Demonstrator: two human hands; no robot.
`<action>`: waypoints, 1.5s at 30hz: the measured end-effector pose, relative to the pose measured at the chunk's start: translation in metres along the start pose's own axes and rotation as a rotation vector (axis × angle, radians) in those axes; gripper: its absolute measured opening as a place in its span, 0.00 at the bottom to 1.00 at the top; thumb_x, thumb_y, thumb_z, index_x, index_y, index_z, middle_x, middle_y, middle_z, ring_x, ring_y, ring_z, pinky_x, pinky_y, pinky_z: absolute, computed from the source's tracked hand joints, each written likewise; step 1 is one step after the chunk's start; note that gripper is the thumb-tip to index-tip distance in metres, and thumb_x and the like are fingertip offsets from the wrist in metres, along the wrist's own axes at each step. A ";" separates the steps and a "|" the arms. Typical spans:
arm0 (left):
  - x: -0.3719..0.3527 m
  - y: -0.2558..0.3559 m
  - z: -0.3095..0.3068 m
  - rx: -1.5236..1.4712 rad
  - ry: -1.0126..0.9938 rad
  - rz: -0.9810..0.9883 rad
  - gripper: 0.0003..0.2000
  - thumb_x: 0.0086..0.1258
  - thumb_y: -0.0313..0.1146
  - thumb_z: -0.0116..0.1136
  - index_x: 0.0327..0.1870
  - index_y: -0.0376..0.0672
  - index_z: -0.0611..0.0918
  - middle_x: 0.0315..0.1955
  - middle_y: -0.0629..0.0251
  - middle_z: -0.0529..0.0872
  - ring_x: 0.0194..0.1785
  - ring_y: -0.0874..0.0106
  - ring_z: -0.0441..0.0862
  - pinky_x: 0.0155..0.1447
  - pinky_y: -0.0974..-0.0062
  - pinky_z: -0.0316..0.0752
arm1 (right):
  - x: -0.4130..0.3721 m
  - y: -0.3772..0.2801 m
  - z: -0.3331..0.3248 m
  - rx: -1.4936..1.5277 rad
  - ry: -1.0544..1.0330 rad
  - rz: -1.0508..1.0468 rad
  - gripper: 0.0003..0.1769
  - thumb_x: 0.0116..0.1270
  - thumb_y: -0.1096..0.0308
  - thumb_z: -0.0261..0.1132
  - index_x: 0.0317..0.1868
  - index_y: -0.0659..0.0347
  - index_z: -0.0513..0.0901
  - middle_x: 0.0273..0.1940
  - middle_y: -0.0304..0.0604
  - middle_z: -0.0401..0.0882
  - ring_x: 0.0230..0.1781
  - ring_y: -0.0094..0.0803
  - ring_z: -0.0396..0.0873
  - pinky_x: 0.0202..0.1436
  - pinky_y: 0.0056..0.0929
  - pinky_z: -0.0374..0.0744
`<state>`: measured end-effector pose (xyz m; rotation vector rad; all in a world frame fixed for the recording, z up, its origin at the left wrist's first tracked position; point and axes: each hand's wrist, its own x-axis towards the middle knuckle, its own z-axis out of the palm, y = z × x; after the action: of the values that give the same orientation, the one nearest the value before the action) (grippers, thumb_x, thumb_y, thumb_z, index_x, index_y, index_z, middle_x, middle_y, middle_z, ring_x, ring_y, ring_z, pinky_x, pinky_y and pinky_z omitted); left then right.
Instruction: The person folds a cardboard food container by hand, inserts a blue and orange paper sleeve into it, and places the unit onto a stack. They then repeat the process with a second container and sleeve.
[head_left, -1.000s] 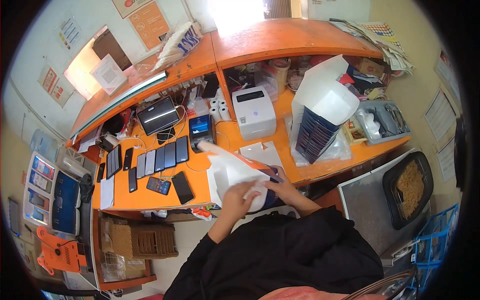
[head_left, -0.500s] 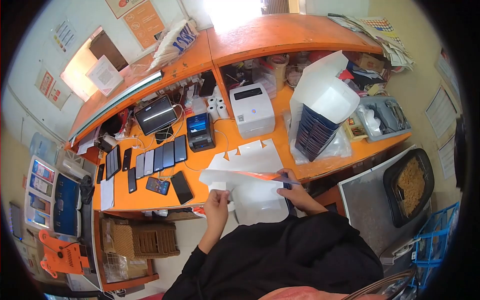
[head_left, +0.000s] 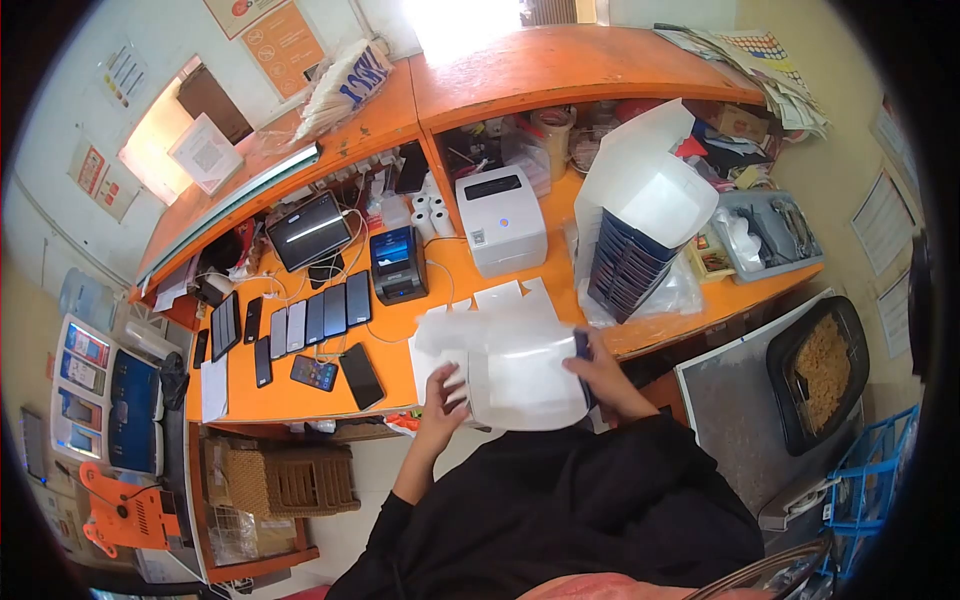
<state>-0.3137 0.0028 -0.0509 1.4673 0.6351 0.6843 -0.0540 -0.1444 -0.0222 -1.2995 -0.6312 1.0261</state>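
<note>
In front of my body is a partly folded carton (head_left: 525, 380), white inside with a dark blue outer side on the right. My right hand (head_left: 608, 375) grips that blue right side, thumb over the edge. At the carton's left edge, my left hand (head_left: 442, 402) has its fingers apart and curved, holding nothing. Flat white cut card (head_left: 440, 335) with notched edges lies on the orange counter just behind the carton. To the right stands a tall stack of nested dark blue cartons (head_left: 630, 265) with white insides and raised white flaps.
A white label printer (head_left: 502, 225) and a small dark printer (head_left: 398, 265) stand behind. Several phones (head_left: 312, 318) lie left on the orange counter (head_left: 400, 385), with a tablet (head_left: 310, 230) behind them. A grey tray (head_left: 765, 235) of tools sits right, above a stool (head_left: 820, 375).
The raised white flap with an orange patch has gone down, so the carton's white inside faces up. My left hand has let go of its edge and opened.
</note>
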 end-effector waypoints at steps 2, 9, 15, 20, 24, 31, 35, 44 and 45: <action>0.004 0.033 0.009 0.052 -0.143 0.190 0.63 0.40 0.57 0.81 0.75 0.43 0.51 0.70 0.53 0.61 0.72 0.61 0.63 0.71 0.63 0.62 | -0.001 -0.034 -0.001 0.206 -0.048 0.137 0.30 0.64 0.70 0.64 0.64 0.59 0.63 0.54 0.46 0.72 0.56 0.33 0.72 0.62 0.33 0.72; 0.027 0.062 0.030 -0.094 -0.179 0.185 0.71 0.36 0.57 0.83 0.76 0.44 0.41 0.72 0.57 0.53 0.76 0.61 0.53 0.77 0.61 0.51 | 0.018 -0.030 -0.005 0.177 -0.251 -0.208 0.64 0.61 0.43 0.70 0.78 0.59 0.31 0.77 0.54 0.41 0.78 0.42 0.44 0.76 0.40 0.55; 0.038 0.086 0.059 -0.100 -0.194 0.283 0.69 0.43 0.52 0.80 0.74 0.44 0.33 0.72 0.51 0.48 0.78 0.57 0.45 0.76 0.56 0.48 | -0.039 -0.120 -0.009 -0.184 -0.296 -0.341 0.73 0.45 0.58 0.83 0.78 0.55 0.34 0.76 0.51 0.42 0.79 0.41 0.36 0.79 0.40 0.41; 0.064 0.102 0.084 -0.010 -0.368 0.559 0.68 0.46 0.46 0.79 0.72 0.44 0.27 0.71 0.45 0.47 0.77 0.53 0.43 0.75 0.52 0.47 | -0.059 -0.158 -0.045 -0.240 -0.200 -0.533 0.67 0.49 0.54 0.80 0.78 0.58 0.40 0.76 0.51 0.44 0.78 0.43 0.44 0.78 0.42 0.46; 0.096 0.130 0.133 0.256 -0.236 0.937 0.68 0.45 0.45 0.79 0.72 0.43 0.29 0.69 0.44 0.50 0.75 0.52 0.48 0.73 0.52 0.51 | -0.049 -0.191 -0.070 -0.796 0.418 -1.000 0.57 0.53 0.33 0.69 0.73 0.60 0.58 0.74 0.56 0.53 0.76 0.50 0.50 0.76 0.45 0.51; 0.141 0.120 0.232 0.580 -0.297 0.941 0.61 0.47 0.47 0.77 0.69 0.29 0.39 0.65 0.39 0.58 0.69 0.47 0.59 0.72 0.52 0.54 | -0.055 -0.235 -0.038 -1.633 -0.004 -0.630 0.31 0.57 0.41 0.66 0.56 0.50 0.79 0.55 0.42 0.80 0.47 0.43 0.82 0.47 0.39 0.77; 0.144 0.147 0.255 0.328 -0.288 0.869 0.63 0.49 0.52 0.75 0.70 0.26 0.38 0.68 0.33 0.53 0.69 0.43 0.58 0.74 0.51 0.50 | -0.040 -0.252 -0.070 -1.397 0.071 -0.766 0.19 0.59 0.56 0.70 0.44 0.61 0.83 0.33 0.45 0.84 0.29 0.47 0.83 0.31 0.37 0.78; 0.186 0.115 0.260 0.854 -0.191 1.071 0.18 0.57 0.41 0.69 0.46 0.44 0.82 0.44 0.63 0.82 0.56 0.58 0.74 0.67 0.54 0.65 | 0.000 -0.318 -0.106 -0.815 0.064 -0.607 0.13 0.58 0.65 0.71 0.37 0.69 0.85 0.25 0.42 0.82 0.24 0.20 0.75 0.31 0.25 0.75; 0.188 0.115 0.260 0.840 -0.200 1.082 0.18 0.57 0.40 0.70 0.45 0.44 0.82 0.41 0.63 0.82 0.52 0.59 0.76 0.65 0.56 0.67 | 0.011 -0.316 -0.105 -0.863 0.044 -0.617 0.14 0.58 0.65 0.71 0.37 0.69 0.85 0.25 0.43 0.82 0.23 0.20 0.76 0.31 0.25 0.76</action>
<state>0.0018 -0.0309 0.0730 2.6639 -0.1445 1.1255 0.1215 -0.1689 0.2596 -1.6778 -1.4253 0.1861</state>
